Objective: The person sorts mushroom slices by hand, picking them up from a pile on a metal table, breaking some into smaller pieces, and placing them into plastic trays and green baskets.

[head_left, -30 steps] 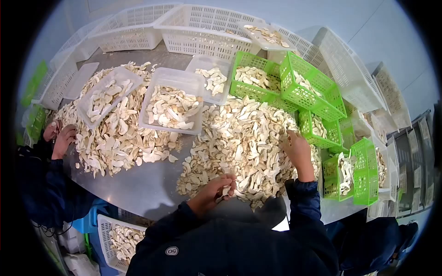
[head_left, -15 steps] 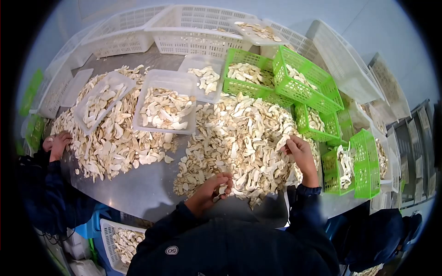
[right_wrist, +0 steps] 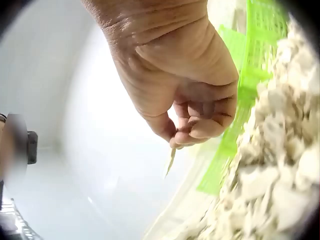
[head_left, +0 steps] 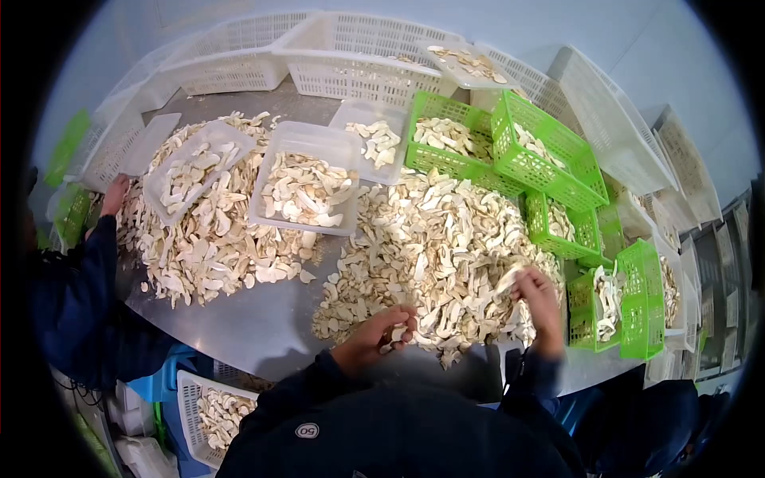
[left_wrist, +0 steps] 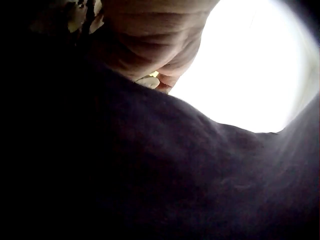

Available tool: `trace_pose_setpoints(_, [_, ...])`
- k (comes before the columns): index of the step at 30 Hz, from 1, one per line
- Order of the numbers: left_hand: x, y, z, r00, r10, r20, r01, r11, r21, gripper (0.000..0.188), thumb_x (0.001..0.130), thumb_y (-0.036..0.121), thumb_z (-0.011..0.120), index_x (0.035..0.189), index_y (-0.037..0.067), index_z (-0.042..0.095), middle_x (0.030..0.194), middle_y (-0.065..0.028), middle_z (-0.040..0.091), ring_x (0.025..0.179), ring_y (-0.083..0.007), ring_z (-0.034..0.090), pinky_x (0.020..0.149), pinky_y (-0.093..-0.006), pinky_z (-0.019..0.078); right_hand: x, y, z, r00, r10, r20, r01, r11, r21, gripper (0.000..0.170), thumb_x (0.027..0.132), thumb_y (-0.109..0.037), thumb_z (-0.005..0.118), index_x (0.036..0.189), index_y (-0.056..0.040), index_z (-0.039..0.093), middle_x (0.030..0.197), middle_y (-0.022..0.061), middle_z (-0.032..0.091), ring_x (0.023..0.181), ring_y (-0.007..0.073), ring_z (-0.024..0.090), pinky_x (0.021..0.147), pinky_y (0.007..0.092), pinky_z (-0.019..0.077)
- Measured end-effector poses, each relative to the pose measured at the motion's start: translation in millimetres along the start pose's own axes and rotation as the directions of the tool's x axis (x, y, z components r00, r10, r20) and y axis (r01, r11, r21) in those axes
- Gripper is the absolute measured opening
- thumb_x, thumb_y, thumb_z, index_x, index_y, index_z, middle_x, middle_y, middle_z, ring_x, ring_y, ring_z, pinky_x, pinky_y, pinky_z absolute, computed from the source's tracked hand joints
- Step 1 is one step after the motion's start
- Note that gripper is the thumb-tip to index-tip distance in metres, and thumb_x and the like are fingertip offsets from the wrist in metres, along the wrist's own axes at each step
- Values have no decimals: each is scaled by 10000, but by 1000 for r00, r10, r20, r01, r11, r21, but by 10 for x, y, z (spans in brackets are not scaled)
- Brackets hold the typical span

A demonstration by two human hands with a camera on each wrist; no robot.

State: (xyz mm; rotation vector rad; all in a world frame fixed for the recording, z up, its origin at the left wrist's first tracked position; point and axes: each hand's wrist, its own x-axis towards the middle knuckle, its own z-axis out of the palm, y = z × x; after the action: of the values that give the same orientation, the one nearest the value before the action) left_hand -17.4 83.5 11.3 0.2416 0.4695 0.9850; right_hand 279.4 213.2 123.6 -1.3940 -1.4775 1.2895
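Note:
A broad heap of pale mushroom slices [head_left: 434,247] covers the steel table in front of me. My right hand [head_left: 542,307] is above the heap's right side, pinching one mushroom slice [right_wrist: 170,162] between thumb and fingertips; its thin edge shows in the right wrist view. At the heap's near edge, my left hand [head_left: 370,338] has its fingers curled, palm turned inward. It holds a mushroom slice [left_wrist: 148,81], seen below the palm in the left wrist view, where the dark sleeve [left_wrist: 175,165] hides most of the hand.
Green baskets [head_left: 550,147] with slices line the heap's right and far sides. Clear plastic trays [head_left: 263,215] rest at the back and on a second heap [head_left: 199,267] at left, where another person's hand [head_left: 116,193] is. White crates [head_left: 366,80] stand behind; one crate [head_left: 187,406] is below the table edge.
My right hand has picked a slice from the heap and drawn it back toward me. My left hand stays near the front edge. At left, the other person's hand has moved farther back.

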Motion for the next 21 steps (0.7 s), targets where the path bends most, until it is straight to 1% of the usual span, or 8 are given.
trace_pose_setpoints(3, [-52,63,139,997,-30,-74,34,998,45,284,1032,258,441,1218,60,527,1022,-66,604,810,-171,600,591,-253,492,-133,-156,397,890,-9,456,31,999,-40,231,962,-214,632,1042,-5,687,809,34,681,690,90,624,610,234,505])
trace_pose_setpoints(5, [-78,94,271,984,-84,-158,85,996,-5,316,1041,287,427,1241,61,518,1050,-75,616,847,-192,637,598,-261,528,-131,-238,548,861,-25,508,101,987,-123,237,961,-191,625,1096,-4,678,832,64,692,701,114,632,643,256,509])
trace_pose_setpoints(8, [-80,82,209,996,-83,-19,83,996,15,340,1042,297,424,1261,51,507,1064,-91,625,869,-197,661,595,-263,560,169,-411,561,930,-248,271,355,794,-494,229,906,-125,651,1113,-29,675,882,126,693,714,200,651,699,300,516])
trace_pose_setpoints(9, [-58,45,141,997,-74,13,73,997,40,338,1041,292,426,1261,48,507,1059,-94,625,864,-191,659,590,-261,558,386,-187,501,841,-505,196,512,622,-593,220,865,-76,651,1078,-36,687,987,151,685,834,302,648,755,367,516])
trace_pose_setpoints(14, [-33,5,56,996,-33,83,25,995,95,314,1033,271,449,1235,39,514,1028,-101,620,847,-169,650,581,-250,541,833,79,250,764,-602,231,463,263,-847,169,802,-46,653,967,-39,689,1084,162,658,1002,401,578,844,446,483])
trace_pose_setpoints(17, [-29,12,54,997,-24,76,21,999,43,310,1031,268,455,1224,34,521,1007,-102,615,820,-170,646,580,-255,542,718,-65,214,820,-547,170,388,312,-867,145,791,-55,663,933,-41,687,1071,161,663,981,391,584,810,451,489])
trace_pose_setpoints(18, [-29,8,49,997,-25,72,23,1000,21,311,1031,267,456,1222,32,524,1001,-102,613,810,-171,646,581,-258,544,641,-112,216,850,-507,143,347,334,-876,120,835,-74,673,947,-34,689,984,118,675,878,267,625,730,376,499])
trace_pose_setpoints(21, [-9,-6,37,996,-69,56,72,996,-55,320,1031,279,456,1226,36,528,1026,-108,625,799,-175,651,584,-259,545,281,-383,352,968,-96,232,208,821,-532,135,879,-108,690,989,-31,690,874,54,656,758,122,595,646,277,476])
